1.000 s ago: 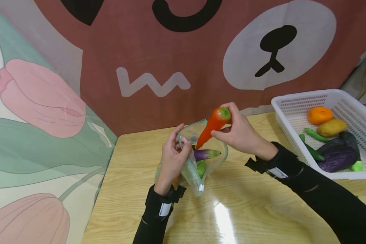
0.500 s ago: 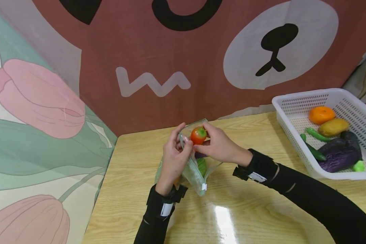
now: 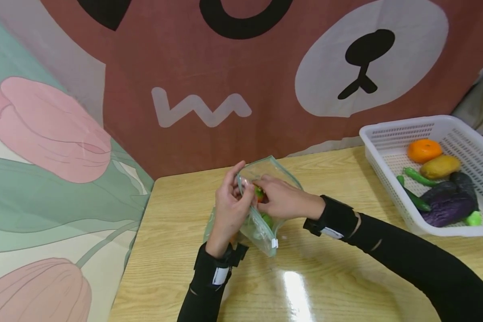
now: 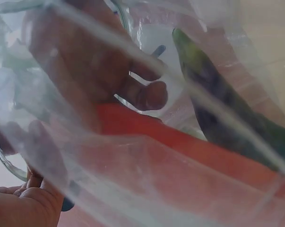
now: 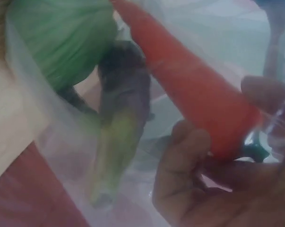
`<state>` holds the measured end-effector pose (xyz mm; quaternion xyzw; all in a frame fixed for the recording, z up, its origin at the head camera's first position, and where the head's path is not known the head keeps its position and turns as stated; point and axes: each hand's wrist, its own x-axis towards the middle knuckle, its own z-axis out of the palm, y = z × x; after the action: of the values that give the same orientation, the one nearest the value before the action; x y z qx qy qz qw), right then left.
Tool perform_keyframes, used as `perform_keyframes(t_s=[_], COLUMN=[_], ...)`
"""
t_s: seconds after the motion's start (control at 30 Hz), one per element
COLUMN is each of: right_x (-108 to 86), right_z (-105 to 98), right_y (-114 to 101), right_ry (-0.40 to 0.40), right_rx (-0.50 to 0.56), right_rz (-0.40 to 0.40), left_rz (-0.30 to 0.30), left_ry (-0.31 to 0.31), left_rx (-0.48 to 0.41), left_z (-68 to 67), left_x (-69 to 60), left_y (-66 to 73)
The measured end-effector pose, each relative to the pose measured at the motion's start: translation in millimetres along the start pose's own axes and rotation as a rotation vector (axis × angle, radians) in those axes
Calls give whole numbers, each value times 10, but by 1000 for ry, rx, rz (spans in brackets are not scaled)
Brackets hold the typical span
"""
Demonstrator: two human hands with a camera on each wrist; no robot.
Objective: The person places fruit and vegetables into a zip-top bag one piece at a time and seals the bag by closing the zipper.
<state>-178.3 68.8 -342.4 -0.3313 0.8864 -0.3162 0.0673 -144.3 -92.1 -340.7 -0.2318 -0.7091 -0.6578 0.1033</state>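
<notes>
A clear zip bag point(image 3: 259, 237) with a pale green rim and white slider stands open on the table. My left hand point(image 3: 228, 210) pinches the left side of its mouth. Inside the mouth, my right hand point(image 3: 285, 199) grips an orange carrot point(image 5: 194, 85) near its green top; in the head view mostly that top shows. The carrot slants down into the bag in the right wrist view. Beside it lie a purple eggplant point(image 5: 125, 90) with a pale green end and a green, leafy-looking cabbage point(image 5: 62, 40). The left wrist view looks through the plastic at the carrot point(image 4: 180, 142).
A white perforated basket point(image 3: 386, 190) stands on the right of the wooden table point(image 3: 177, 214). It holds an orange fruit point(image 3: 424, 150), a yellow oval item point(image 3: 440, 167), green peppers point(image 3: 418, 177) and dark purple vegetables point(image 3: 448, 209). A printed cloth point(image 3: 209, 147) hangs behind.
My right hand has moved left and down, carrying the carrot from above the bag into its mouth. The left hand keeps its hold on the rim, nearly still.
</notes>
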Motion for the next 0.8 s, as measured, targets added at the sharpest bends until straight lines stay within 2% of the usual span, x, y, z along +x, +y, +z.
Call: perform_keyframes(t_s=[0.17,0.33,0.43,0.63,0.8], right_x=[-16,-28,-50,-168,-353], right_z=[8,12,2,-120,-395], right_y=[-1,16,26,57,194], right_ry=[70,123,130,128,240], right_rx=[103,49,13,69,53], right_rz=[-3,-99,-125,-72,-10], left_rz=[14,8,-4,-4,-5], left_ry=[7,-3,-16,-18,-3], left_rx=[29,13,-19,-34,-23], left_z=[-2,0,8,9,13], left_x=[-12,-26,-29,-34,-33], left_y=[1,-11,-14,-6,6])
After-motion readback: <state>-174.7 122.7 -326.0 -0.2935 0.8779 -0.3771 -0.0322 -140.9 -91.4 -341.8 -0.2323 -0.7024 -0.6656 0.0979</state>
